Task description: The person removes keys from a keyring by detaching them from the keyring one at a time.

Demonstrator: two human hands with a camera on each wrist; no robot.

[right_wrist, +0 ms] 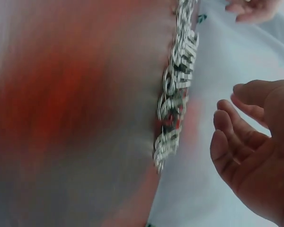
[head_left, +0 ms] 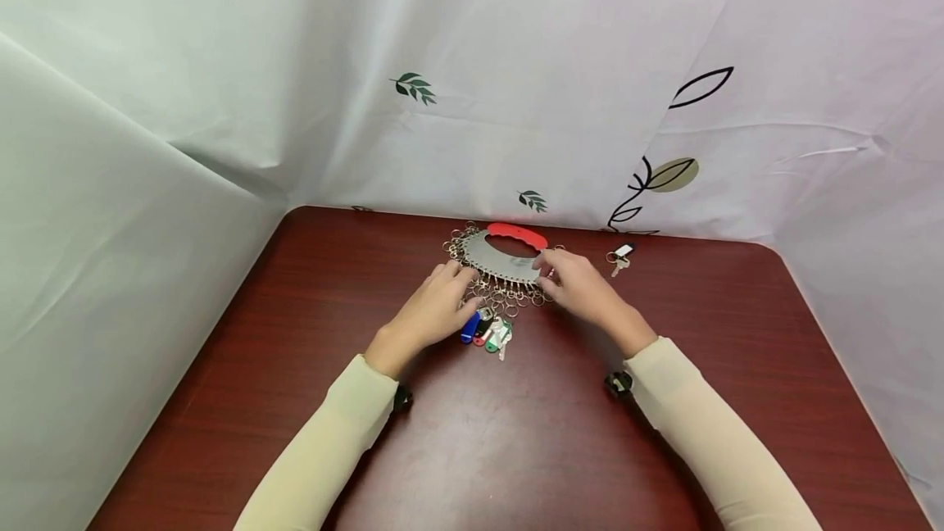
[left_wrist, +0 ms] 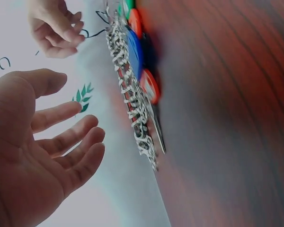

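With the left hand (head_left: 429,308) and right hand (head_left: 584,287) both empty, fingers loosely bent near the key holder (head_left: 492,260) on the desk (head_left: 531,441), steadying its red handle (head_left: 519,233) would likely stop the rings (head_left: 496,293) tangling with the tags (head_left: 469,329).

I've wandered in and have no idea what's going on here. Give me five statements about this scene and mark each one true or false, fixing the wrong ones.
1. The curved metal plate has a red handle. True.
2. In the head view, a blue tag lies to the left of a green tag. True.
3. Someone is gripping the blue tag. False: the left hand and the right hand grip nothing.
4. A single key lies on the table apart from the plate, to its right. True.
5. The table is white. False: it is reddish-brown.
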